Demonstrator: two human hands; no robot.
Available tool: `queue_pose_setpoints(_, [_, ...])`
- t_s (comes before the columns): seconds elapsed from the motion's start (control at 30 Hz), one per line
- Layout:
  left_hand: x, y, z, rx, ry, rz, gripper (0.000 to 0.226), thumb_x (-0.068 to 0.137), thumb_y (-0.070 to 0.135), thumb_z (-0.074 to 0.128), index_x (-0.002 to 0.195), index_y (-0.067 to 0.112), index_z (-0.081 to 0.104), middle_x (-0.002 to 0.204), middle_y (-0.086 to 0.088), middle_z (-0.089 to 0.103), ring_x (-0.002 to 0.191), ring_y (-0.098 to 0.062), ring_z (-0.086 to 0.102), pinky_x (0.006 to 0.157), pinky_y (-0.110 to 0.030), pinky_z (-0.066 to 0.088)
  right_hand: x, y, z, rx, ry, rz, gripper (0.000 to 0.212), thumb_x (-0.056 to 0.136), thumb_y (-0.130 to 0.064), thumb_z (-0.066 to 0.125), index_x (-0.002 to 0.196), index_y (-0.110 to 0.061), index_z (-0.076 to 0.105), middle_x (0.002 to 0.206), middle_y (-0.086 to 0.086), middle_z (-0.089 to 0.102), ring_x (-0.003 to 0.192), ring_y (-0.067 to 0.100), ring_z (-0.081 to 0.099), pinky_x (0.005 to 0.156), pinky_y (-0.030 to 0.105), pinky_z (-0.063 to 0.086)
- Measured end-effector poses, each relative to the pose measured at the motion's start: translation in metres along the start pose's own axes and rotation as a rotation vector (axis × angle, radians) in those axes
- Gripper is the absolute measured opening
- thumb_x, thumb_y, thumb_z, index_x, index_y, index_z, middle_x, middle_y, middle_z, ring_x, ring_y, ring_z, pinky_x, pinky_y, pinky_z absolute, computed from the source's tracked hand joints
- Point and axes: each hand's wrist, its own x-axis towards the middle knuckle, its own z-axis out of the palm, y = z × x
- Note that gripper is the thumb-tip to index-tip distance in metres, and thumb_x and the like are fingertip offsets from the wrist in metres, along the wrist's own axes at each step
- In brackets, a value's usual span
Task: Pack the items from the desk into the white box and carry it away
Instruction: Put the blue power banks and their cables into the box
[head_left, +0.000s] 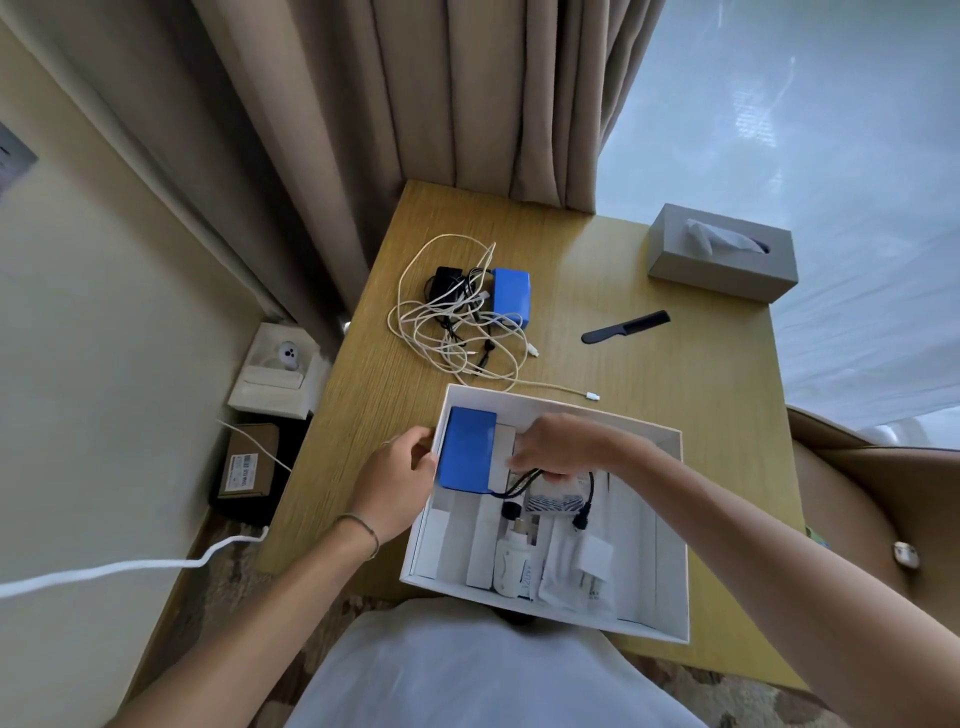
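Beige curtains (415, 104) hung behind the surface (675, 415), beside a bright window (805, 104). On the floor to the left sat a brown cardboard carton (248, 460), a small white camera (287, 355) in open packaging, and a white cord (130, 569).

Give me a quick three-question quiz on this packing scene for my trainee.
1. True or false: the black comb is inside the white box.
2. Which lies among the tangled cables? A) blue pack B) tissue box C) comb
3. Fill in: the left hand rests on the box's ___ wall, while the right hand reaches inside.

Key: 1 false; 2 A; 3 left.
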Motion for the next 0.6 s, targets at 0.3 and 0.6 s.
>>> queue_pose_setpoints(0.3, [-0.001,0.001,0.002,0.014,0.014,-0.006,0.030,0.102,0.021,0.047,0.131,0.016,0.056,0.104,0.007,0.059,0.083,-0.002,0.057,0.059,-0.018,0.042,-0.023,0.009,0.006,-0.234,0.283,-0.233,0.039,0.090,-0.002,0.052,0.104,-0.026,0.080,0.099,-0.015,0.075,0.078,0.001,0.061,0.068,0.012,0.046])
queue_pose_setpoints(0.6, [-0.001,0.002,0.002,-0.017,0.011,-0.027,0.028,0.102,0.021,0.048,0.128,0.019,0.058,0.094,0.013,0.060,0.080,-0.004,0.059,0.059,-0.022,0.046,-0.016,0.041,0.036,-0.369,0.477,-0.228,0.028,0.095,-0.008,0.053,0.100,-0.022,0.077,0.097,-0.006,0.075,0.085,0.021,0.067,0.076,0.035,0.056])
